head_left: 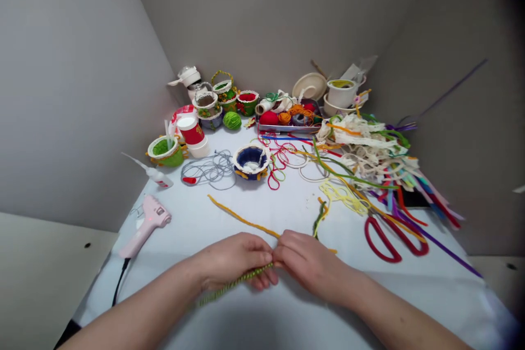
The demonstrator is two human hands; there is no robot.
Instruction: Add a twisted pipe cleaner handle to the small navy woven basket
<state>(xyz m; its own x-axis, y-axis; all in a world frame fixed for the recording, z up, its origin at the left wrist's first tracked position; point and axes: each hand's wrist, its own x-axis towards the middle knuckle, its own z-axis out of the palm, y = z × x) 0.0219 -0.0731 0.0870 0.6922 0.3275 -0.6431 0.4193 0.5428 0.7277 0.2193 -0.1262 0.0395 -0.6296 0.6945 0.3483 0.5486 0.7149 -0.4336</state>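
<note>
My left hand (235, 260) pinches a green-and-yellow twisted pipe-cleaner cord (233, 284), whose blurred tail hangs down to the left below the palm. At the cord's other end, the closed fingers of my right hand (307, 262) meet my left fingertips. What lies between those fingertips is mostly hidden. An orange-yellow pipe cleaner (241, 220) runs from the upper left to behind my right knuckles; whether it is held or just lies on the table I cannot tell. Beyond my right hand is a short dark green and yellow piece (319, 219).
A pink glue gun (147, 224) lies left, near a glue bottle (158, 176). Red-handled scissors (383, 240) are at right under a heap of strips (369, 142). A blue decorated pot (251, 163) stands ahead; small baskets (207, 104) and a yarn tray (287, 128) line the back.
</note>
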